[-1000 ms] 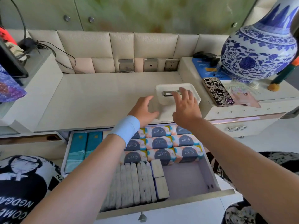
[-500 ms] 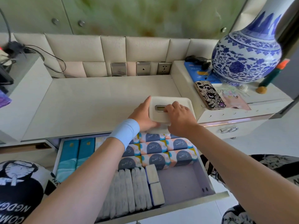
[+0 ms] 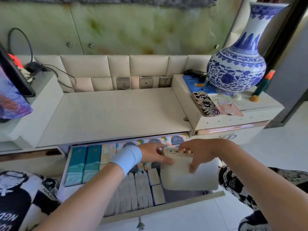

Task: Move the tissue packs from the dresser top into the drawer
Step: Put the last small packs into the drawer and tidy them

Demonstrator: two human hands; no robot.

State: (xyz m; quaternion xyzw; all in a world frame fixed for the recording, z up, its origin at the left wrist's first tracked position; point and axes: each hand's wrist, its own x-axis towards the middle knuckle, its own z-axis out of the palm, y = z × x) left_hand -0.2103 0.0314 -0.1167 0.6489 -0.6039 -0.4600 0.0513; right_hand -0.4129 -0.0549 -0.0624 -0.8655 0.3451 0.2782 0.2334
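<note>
White plastic, smooth-sided and blurred in the view, the tissue box [image 3: 188,177] hung over the open drawer [image 3: 166,207], held between both hands. The right hand [image 3: 198,154] had its fingers curled over the slotted top and its thumb down the near face. The left hand [image 3: 155,155] appeared to pinch the box's left end between thumb and fingers, though the blur made that grip hard to read.

Several things could have gone wrong from there. The slick sides gave little purchase, so a loosened grip might have dropped the box. The bare patch of drawer floor below the right hand looked snug. A tilted descent could have caught the box on the drawer's right wall or front rim, or landed it on the two small blue-edged packs [image 3: 157,194] just left of it. The box also looked tall, and it might have fouled the tabletop [image 3: 116,114] when the drawer closed.

The drawer was otherwise well filled:
- **Beyond the hands:** rows of pastel packs [image 3: 176,140] with dark round labels ran partly under the tabletop.
- **Left of the left wrist:** two teal packs [image 3: 83,164] lay side by side.
- **Under the left forearm:** slim grey-white packs [image 3: 140,189] stood on edge in a tight row.
</note>
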